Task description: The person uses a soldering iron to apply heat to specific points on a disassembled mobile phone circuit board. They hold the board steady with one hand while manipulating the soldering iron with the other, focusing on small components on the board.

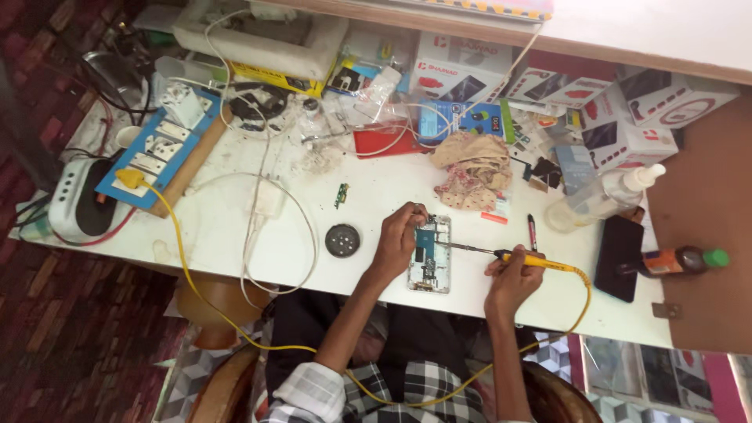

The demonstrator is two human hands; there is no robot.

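At the bottom of the frame, nearest to us, we see a checked shirt (392,392) and two bare forearms that rise toward the white table (235,235). A yellow cable (188,274) crosses the lap, runs up the left of the frame to a plug in the blue socket board (160,149), and on the right side loops up to the soldering iron (517,257). The right hand (511,282), right of centre, is closed around the yellow handle of the iron, and the metal tip points left and reaches the opened phone (430,254). The phone lies flat in the centre of the frame, near the table's front edge, with its inner boards showing. The left hand (397,239) rests on the phone's left side with the fingers curled at its upper corner; whether they pinch some small part we cannot tell. Left of this hand lies a round dark disc (342,240), and above that a small green board (341,195). Above the phone is a crumpled cloth (474,172). At the right we see a pen (532,232), a clear bottle (603,200), a black phone (617,257) and a brown bottle (681,260) with a green cap. Boxes (627,117) stand along the upper right.
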